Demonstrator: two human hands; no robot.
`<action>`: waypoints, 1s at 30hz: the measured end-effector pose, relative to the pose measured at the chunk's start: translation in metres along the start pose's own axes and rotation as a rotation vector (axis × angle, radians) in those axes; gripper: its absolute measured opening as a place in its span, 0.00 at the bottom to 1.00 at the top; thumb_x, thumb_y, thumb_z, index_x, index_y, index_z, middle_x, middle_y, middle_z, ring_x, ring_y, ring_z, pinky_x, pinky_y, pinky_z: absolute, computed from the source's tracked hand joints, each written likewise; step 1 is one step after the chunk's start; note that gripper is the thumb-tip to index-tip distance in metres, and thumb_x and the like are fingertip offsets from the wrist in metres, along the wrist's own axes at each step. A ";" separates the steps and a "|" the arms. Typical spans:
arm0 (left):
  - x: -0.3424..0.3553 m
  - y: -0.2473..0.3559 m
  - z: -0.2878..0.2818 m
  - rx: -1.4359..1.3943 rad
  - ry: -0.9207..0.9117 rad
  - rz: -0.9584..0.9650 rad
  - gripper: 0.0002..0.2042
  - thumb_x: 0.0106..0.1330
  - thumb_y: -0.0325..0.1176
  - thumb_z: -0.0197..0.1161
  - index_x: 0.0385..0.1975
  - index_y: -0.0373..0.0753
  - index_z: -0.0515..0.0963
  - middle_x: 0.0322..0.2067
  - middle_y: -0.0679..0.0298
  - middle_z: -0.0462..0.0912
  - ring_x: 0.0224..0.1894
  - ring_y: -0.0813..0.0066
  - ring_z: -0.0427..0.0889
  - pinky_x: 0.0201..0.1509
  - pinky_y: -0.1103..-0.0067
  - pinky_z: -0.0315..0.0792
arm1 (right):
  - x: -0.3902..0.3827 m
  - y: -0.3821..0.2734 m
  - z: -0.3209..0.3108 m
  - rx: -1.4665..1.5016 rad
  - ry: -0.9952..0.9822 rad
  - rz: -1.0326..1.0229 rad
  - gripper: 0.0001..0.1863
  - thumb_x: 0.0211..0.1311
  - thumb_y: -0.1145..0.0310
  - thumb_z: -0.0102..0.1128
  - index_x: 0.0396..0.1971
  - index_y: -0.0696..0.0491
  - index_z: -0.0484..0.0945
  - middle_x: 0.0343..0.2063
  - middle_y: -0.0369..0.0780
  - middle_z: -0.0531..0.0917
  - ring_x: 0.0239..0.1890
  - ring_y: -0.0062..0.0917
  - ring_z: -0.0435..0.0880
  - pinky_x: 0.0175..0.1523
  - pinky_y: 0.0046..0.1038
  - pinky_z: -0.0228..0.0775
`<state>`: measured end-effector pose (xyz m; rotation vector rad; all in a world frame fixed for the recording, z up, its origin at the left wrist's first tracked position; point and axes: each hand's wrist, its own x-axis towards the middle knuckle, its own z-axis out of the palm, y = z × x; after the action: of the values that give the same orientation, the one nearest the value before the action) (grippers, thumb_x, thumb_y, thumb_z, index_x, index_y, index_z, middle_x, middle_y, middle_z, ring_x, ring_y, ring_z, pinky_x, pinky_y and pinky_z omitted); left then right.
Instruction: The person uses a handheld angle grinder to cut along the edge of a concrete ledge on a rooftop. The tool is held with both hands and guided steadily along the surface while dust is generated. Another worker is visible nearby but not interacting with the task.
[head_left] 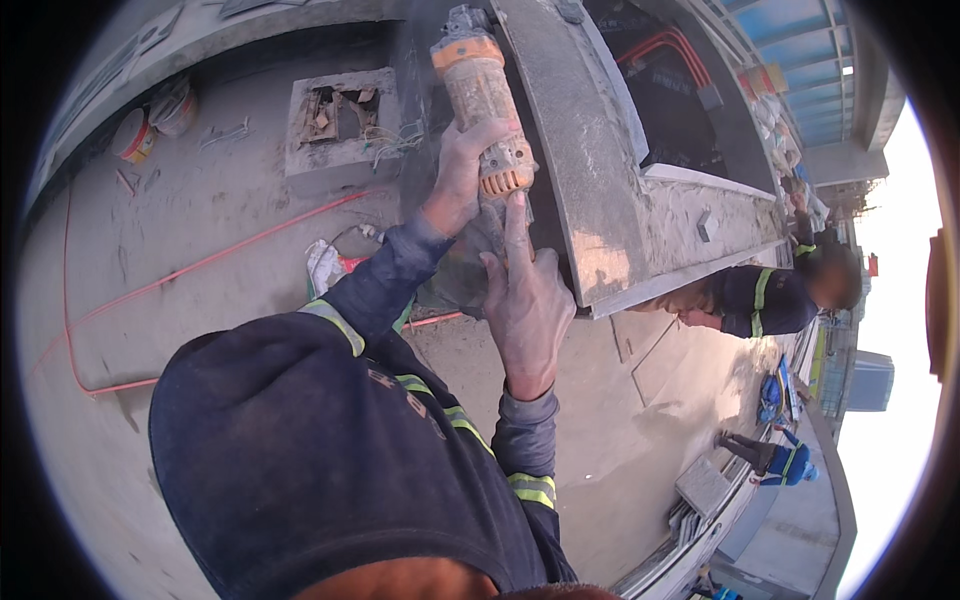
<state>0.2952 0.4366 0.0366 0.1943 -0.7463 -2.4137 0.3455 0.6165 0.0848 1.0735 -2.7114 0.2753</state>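
Two dusty hands work on one power tool at the near edge of a grey stone slab. Nearest, the right hand comes up from a dark sleeve with yellow reflective bands; its palm faces down, the fingers are spread and loosely open, and the forefinger stretches straight up along the front end of the orange angle grinder, touching it just below the orange collar. It closes on nothing. Just beyond, the left hand is wrapped tight around the grinder's body from the left side, wrist bent, forearm rising from the lower left. The grinder stands nearly on end, its head low between both hands against the slab's edge, its tail pointing away. Farther off, a red cable trails over the concrete floor, and a square block with a hollow sits beyond. At right, another person bends by the slab's far corner.
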 end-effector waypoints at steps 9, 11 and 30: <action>-0.012 -0.004 0.004 -0.044 -0.020 0.030 0.19 0.67 0.38 0.70 0.50 0.32 0.77 0.35 0.55 0.86 0.30 0.63 0.91 0.34 0.69 0.90 | -0.013 0.000 -0.008 -0.005 -0.006 -0.004 0.48 0.69 0.58 0.73 0.85 0.32 0.57 0.27 0.45 0.78 0.22 0.39 0.81 0.29 0.42 0.73; -0.013 -0.004 0.004 -0.054 -0.018 0.037 0.19 0.67 0.38 0.70 0.50 0.32 0.76 0.35 0.54 0.86 0.30 0.63 0.91 0.34 0.69 0.90 | -0.015 0.001 -0.008 -0.003 0.010 -0.016 0.48 0.69 0.58 0.73 0.85 0.32 0.57 0.26 0.44 0.78 0.22 0.39 0.81 0.29 0.42 0.73; -0.034 -0.011 0.011 -0.014 0.015 0.020 0.19 0.66 0.39 0.70 0.49 0.32 0.77 0.34 0.54 0.86 0.31 0.62 0.91 0.34 0.70 0.88 | -0.034 0.009 -0.010 0.015 0.023 -0.016 0.47 0.71 0.58 0.72 0.85 0.31 0.57 0.28 0.44 0.77 0.24 0.41 0.83 0.30 0.44 0.73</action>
<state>0.3136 0.4686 0.0382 0.1982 -0.7206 -2.3952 0.3645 0.6480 0.0847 1.0891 -2.6828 0.3039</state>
